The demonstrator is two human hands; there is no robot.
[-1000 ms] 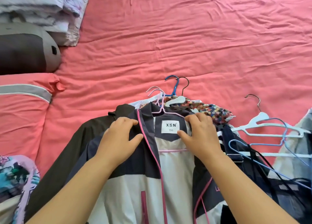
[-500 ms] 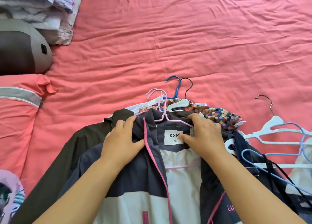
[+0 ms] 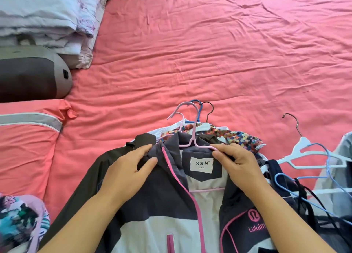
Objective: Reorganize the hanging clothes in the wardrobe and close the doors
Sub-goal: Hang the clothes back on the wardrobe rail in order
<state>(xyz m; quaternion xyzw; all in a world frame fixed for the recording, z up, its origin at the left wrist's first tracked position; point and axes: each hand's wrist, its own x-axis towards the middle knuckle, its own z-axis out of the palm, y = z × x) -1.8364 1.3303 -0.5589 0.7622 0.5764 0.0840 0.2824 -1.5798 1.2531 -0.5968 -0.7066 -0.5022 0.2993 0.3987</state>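
A pink bed sheet (image 3: 209, 52) is spread under a pile of hangered clothes, with the grey-and-white jacket (image 3: 167, 205) on top.

The jacket's shoulder could be pulled off the pink hanger (image 3: 192, 138) if the collar is tugged unevenly. The collar left of the hanger is pinched by the left hand (image 3: 127, 174); the hanger's arm is pinched by the right hand (image 3: 238, 163).

Head view looks steeply down, close over the bed (image 3: 209, 52).
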